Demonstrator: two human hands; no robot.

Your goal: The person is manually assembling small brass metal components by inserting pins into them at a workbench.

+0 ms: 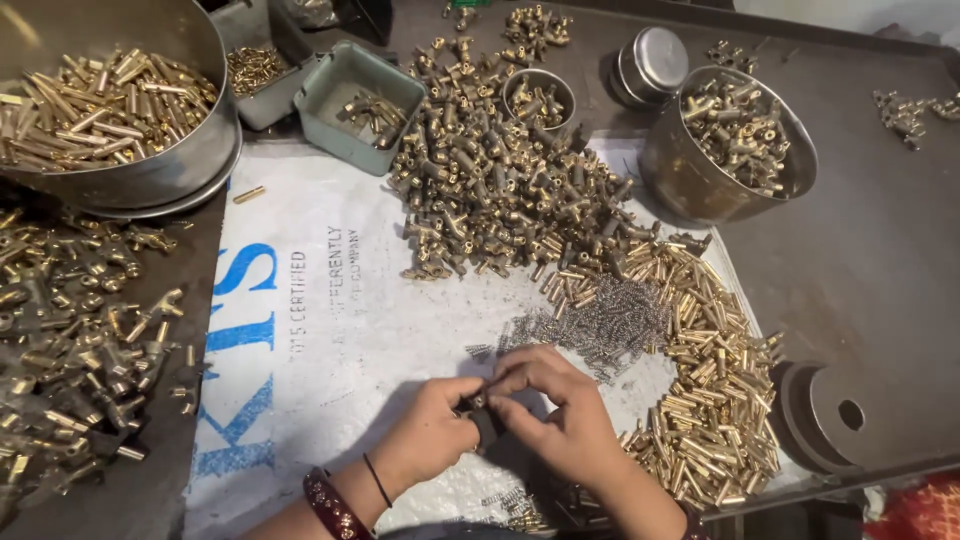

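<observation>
Head view: left hand (428, 435) and right hand (560, 415) pinch small dark part (483, 412) (mostly hidden by fingers), springs (600, 322) nearby.

— What colour were the fittings (500, 190)?
— Brass-gold, and the small springs (600, 320) silver-grey.
— And the sack sheet (330, 330)?
— White, with blue lettering. The tray (330, 110) was pale green, the bangle (335, 508) dark red.

A dark metal tabletop (860, 260) fills the view, scuffed and dull under flat, even light. A white printed sack sheet (330, 330) lies spread across its middle. At the near right edge sits a round metal disc with a hole (850, 415), and red patterned cloth (925, 510) shows below it.
</observation>
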